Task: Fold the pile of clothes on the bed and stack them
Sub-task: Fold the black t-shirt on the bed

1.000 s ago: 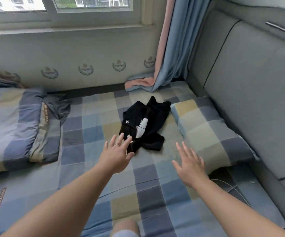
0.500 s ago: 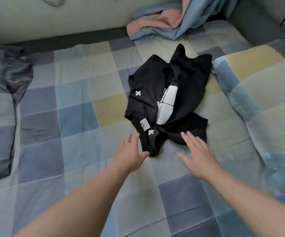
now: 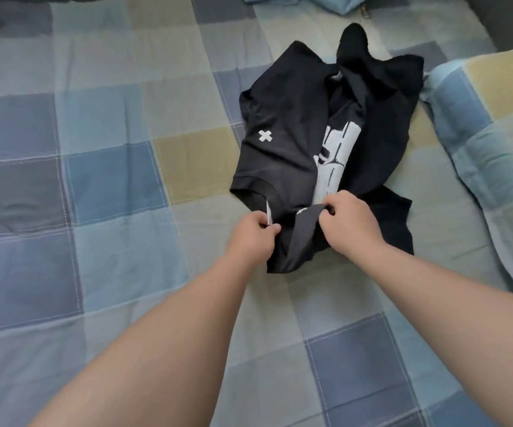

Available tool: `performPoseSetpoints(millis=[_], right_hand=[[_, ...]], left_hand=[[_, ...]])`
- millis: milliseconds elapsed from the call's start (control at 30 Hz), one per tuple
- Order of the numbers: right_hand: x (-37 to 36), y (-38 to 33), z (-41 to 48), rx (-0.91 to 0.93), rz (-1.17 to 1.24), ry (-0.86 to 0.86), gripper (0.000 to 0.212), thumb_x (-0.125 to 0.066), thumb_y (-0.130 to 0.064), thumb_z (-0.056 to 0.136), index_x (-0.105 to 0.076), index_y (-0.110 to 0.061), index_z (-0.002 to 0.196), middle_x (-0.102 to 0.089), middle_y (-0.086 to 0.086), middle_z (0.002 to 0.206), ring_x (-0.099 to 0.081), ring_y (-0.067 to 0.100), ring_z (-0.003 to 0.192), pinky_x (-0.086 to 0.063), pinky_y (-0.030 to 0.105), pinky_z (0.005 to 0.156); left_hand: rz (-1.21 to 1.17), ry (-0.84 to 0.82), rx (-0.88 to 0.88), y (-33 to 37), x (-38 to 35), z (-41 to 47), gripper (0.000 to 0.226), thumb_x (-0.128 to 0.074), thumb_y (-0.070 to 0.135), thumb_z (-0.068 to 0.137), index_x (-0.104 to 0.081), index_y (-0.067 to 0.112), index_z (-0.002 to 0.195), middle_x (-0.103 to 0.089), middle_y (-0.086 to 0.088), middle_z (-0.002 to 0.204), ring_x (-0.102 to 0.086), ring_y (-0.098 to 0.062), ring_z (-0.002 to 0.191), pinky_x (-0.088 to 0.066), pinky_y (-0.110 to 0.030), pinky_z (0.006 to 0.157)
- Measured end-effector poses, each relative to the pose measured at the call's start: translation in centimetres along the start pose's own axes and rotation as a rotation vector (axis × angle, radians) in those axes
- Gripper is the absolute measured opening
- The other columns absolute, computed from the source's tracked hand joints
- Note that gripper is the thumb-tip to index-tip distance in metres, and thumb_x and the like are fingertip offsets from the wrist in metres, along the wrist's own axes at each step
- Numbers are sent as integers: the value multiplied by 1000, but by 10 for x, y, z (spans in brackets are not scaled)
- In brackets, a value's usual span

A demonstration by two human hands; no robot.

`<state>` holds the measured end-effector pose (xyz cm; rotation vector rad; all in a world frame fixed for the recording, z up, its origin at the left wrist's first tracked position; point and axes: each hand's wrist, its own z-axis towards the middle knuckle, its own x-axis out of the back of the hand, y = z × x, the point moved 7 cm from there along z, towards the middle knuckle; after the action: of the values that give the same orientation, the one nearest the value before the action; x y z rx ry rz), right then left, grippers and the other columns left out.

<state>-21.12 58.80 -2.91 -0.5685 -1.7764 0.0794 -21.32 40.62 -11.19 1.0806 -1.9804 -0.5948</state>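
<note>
Closes on the crumpled pile of black printed cotton clothes after hovering open: pinches its near collar edge with left hand, grips the adjoining fold with right hand, fingers curled tight. Lies mid-bed on checked blue-and-yellow quilted bedcover, beside matching pillow. Signals first garment's pick-up, with folding not begun.

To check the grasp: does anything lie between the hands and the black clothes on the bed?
Nothing visible does. The left hand and the right hand both pinch the near edge of the black clothes, which lie on the checked bedsheet.
</note>
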Motion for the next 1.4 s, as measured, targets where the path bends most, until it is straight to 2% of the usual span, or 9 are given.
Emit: performPoseSetpoints(millis=[167, 333, 433, 533, 700, 933, 1133, 1267, 1400], right_hand=[[40, 28, -98, -21, 106, -87, 14, -55, -17, 92, -62, -19, 81, -57, -4, 91, -52, 23, 85, -37, 33, 69], [65, 43, -218, -41, 199, -205, 14, -62, -18, 92, -63, -29, 84, -59, -7, 91, -55, 22, 86, -40, 33, 73], [100, 30, -289, 12, 298, -352, 24, -70, -19, 90, -60, -37, 77, -62, -10, 88, -58, 16, 87, -42, 30, 76], [164, 11, -360, 123, 397, -604, 33, -74, -10, 86, -68, -42, 89, -71, -11, 95, -66, 10, 89, -51, 29, 83], [362, -25, -412, 216, 553, -219, 21, -71, -11, 90, -67, -24, 106, -73, 3, 105, -66, 17, 94, -47, 21, 72], [508, -154, -522, 597, 374, -180, 72, -75, -27, 87, -39, -35, 149, -48, -10, 142, -42, 8, 130, -35, 29, 106], [519, -236, -589, 767, 454, -351, 22, -68, -12, 93, -69, -24, 111, -75, -5, 107, -70, 12, 103, -53, 38, 100], [539, -286, -614, 805, 509, -129, 11, -66, -12, 93, -71, -21, 95, -76, 1, 92, -72, 24, 92, -55, 51, 92], [590, -317, -636, 808, 466, 164, 20, -66, -13, 94, -67, -29, 82, -72, -3, 80, -67, 20, 80, -56, 37, 78]], left_hand=[[-547, -102, 250, -21, 6, -109, 16, -69, 14, 92, -68, 0, 100, -71, -7, 95, -63, -23, 84, -46, -30, 71], [-925, 55, 419, -2, 22, -227, 19, -68, 6, 91, -67, 11, 109, -73, -12, 110, -69, -28, 97, -54, -42, 94], [-854, 51, 230, 44, 48, -298, 31, -66, 1, 86, -68, 14, 114, -72, -13, 117, -69, -32, 106, -55, -49, 98], [-642, 23, -33, 115, 85, -390, 37, -57, -10, 89, -72, 20, 106, -74, -5, 105, -68, -26, 101, -55, -39, 94], [-134, -18, -370, 238, 145, -546, 44, -55, -9, 91, -75, 31, 94, -71, -4, 98, -63, -19, 88, -51, -27, 77], [128, 61, -653, 351, 243, -725, 45, -59, -12, 86, -71, 31, 84, -75, 4, 91, -69, -17, 92, -55, -42, 92], [281, 165, -801, 384, 337, -839, 41, -55, -16, 87, -68, 22, 90, -77, 2, 93, -72, -24, 95, -54, -40, 88], [399, 333, -832, 379, 402, -889, 35, -56, -7, 93, -68, 26, 94, -75, 11, 96, -70, -12, 93, -56, -30, 82], [647, 524, -713, 350, 458, -902, 37, -46, -5, 91, -67, 24, 102, -67, 7, 99, -62, -10, 86, -47, -23, 64]])
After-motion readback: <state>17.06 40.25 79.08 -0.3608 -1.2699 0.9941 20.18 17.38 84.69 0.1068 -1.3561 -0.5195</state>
